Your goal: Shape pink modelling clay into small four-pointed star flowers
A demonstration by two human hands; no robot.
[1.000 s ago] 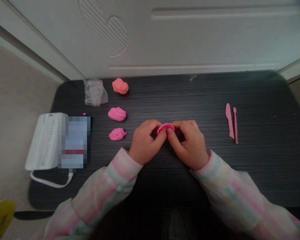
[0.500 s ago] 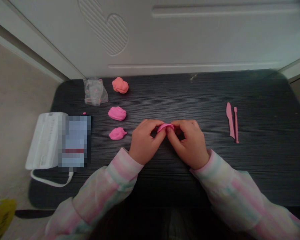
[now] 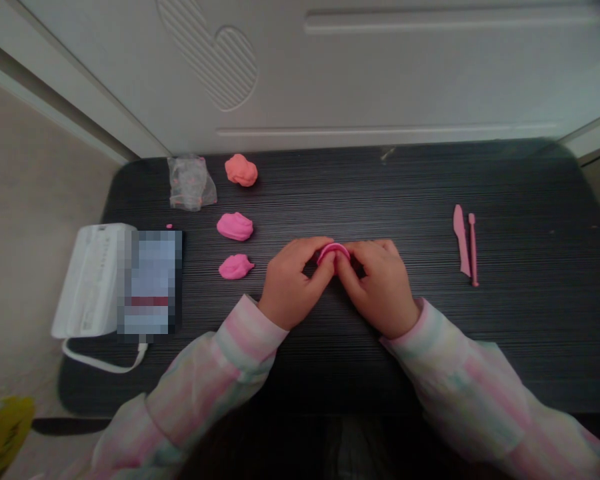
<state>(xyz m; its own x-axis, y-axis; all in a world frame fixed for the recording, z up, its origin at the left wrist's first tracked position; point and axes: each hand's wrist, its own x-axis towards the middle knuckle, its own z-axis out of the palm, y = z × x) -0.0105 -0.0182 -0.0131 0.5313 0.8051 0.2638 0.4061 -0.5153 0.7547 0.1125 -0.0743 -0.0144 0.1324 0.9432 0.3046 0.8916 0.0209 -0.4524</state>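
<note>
- One thin, curved clay-like pink piece [image 3: 335, 247], over the middle of the grained black worktop [image 3: 340, 373], is pinched by left hand [image 3: 295, 283] and right hand [image 3: 384, 285] at its eight and four o'clock.
- Two creased pink lumps [image 3: 235, 227]: nine o'clock from it.
- Knobbly coral lump [image 3: 241, 171], crinkled clear bag [image 3: 192, 183]: ten o'clock.
- Smooth pink knife [image 3: 461, 237], slender rod [image 3: 473, 250]: three o'clock.
- Boxy white device [image 3: 87, 280], nine o'clock: faint print, unreadable.

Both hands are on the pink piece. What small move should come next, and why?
I'd probably turn the pink piece slightly, then pinch it lightly again. The left hand and right hand grip it from opposite sides; its far edge shows as a curved rim, while the hands hide much of the rest, so a small turn might expose more to shape.
</note>
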